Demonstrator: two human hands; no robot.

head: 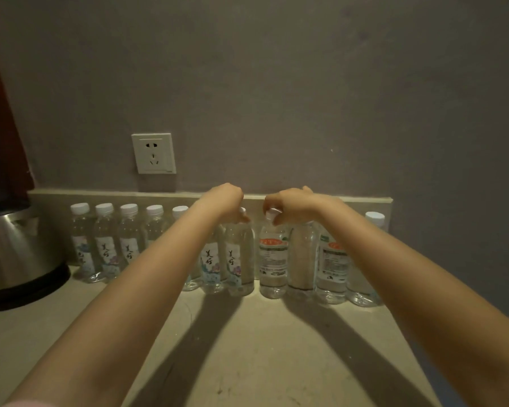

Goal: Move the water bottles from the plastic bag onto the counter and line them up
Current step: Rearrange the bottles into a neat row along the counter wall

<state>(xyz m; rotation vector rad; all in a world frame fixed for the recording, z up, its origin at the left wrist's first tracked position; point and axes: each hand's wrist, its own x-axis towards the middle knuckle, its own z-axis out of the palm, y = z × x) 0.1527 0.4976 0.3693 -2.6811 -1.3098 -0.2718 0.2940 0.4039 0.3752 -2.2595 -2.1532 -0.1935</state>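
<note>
Several clear water bottles with white caps stand upright in a row along the back of the beige counter [247,342], against the low backsplash. My left hand [228,201] grips the cap of a flower-labelled bottle [238,259] near the middle of the row. Just to the right, my right hand [288,207] pinches the cap of an orange-labelled bottle [272,259]. A small gap separates these two bottles. My forearms hide parts of several bottles. No plastic bag is in view.
A steel electric kettle [18,254] on a black base stands at the left end of the row. A white wall socket [154,153] sits above the bottles. The counter's right edge [417,348] drops off beside my right arm.
</note>
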